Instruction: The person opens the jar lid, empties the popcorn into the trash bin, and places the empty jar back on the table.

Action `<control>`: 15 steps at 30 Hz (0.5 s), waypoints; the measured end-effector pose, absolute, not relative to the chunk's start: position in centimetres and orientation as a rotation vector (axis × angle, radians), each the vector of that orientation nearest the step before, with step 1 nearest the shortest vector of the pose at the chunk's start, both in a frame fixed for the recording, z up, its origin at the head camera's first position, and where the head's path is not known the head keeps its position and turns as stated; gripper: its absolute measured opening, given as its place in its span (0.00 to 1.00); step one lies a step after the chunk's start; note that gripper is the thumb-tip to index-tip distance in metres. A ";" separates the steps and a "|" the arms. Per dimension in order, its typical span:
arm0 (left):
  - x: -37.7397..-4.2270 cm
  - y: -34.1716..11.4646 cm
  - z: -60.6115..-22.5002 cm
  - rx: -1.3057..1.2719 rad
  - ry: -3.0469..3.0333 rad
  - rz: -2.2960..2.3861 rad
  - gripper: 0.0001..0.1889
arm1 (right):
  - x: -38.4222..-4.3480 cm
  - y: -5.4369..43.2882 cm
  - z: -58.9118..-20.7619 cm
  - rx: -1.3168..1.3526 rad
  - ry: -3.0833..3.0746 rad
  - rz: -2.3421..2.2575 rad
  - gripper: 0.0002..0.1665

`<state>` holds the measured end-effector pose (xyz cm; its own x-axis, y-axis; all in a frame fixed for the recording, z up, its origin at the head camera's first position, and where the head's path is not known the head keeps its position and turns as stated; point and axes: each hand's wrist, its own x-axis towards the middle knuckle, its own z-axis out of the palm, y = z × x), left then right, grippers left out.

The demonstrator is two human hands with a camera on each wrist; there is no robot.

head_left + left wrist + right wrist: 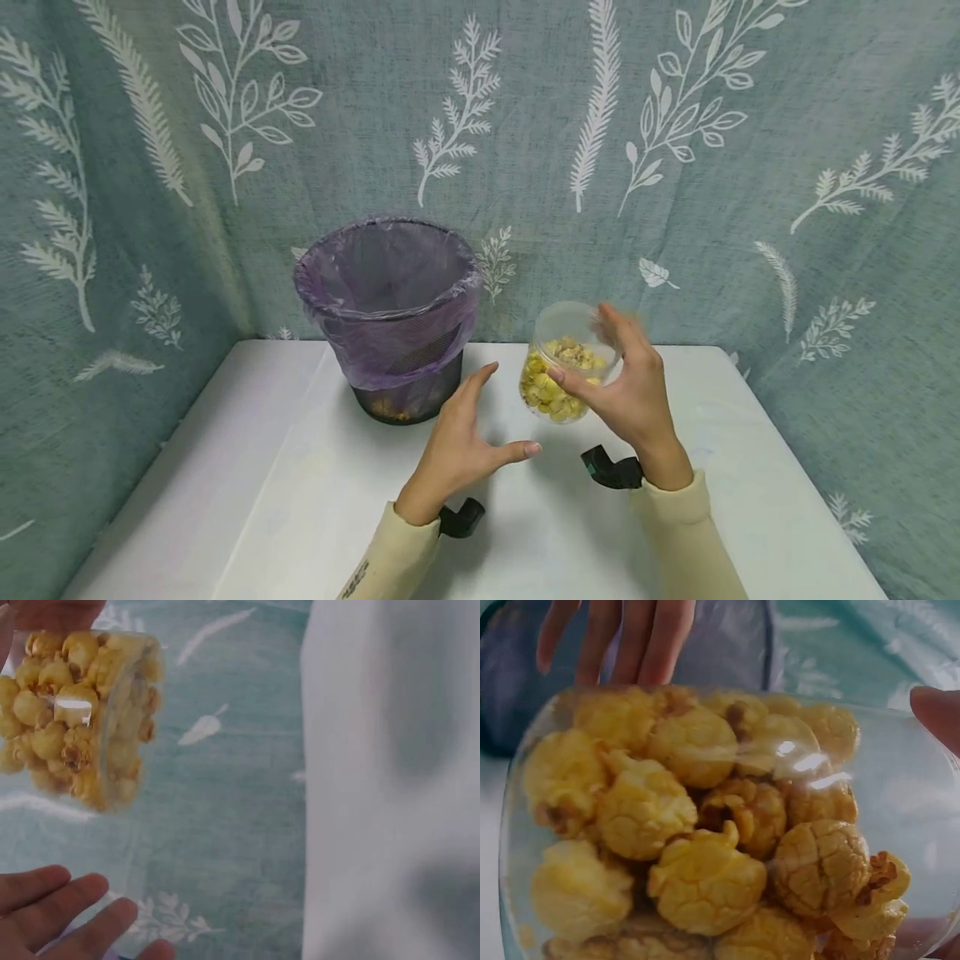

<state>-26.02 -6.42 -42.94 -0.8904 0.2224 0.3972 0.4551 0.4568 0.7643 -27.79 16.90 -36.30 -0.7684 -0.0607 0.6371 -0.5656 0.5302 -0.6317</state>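
My right hand [637, 392] grips a clear plastic jar [572, 379] near its open rim, thumb on the near side and fingers round the far side. Yellow popcorn [555, 392] fills the lower part of the jar, seen up close through the wall in the right wrist view. In the left wrist view the jar [124, 720] is held up with its base toward the camera. My left hand [461, 446] is to the left of the jar and apart from it, thumb and fingers spread, holding nothing.
A black mesh bin [420, 400] lined with a purple plastic bag [420, 333] stands at the back left of the white table [300, 500]. Behind it hangs a green curtain [360, 150] with white leaf patterns. Black wrist mounts [611, 471] sit at both wrists.
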 end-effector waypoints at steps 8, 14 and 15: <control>-26.2 -6.6 -42.6 -0.715 -2.326 -1.519 0.59 | -26.1 15.3 -35.8 0.683 -2.219 1.298 0.57; -26.0 -6.5 -42.6 -0.789 -2.231 -1.643 0.57 | -25.4 14.6 -35.8 0.760 -2.216 1.375 0.57; -26.0 -6.5 -42.6 -0.799 -2.224 -1.657 0.56 | -25.3 14.5 -35.8 0.768 -2.212 1.387 0.57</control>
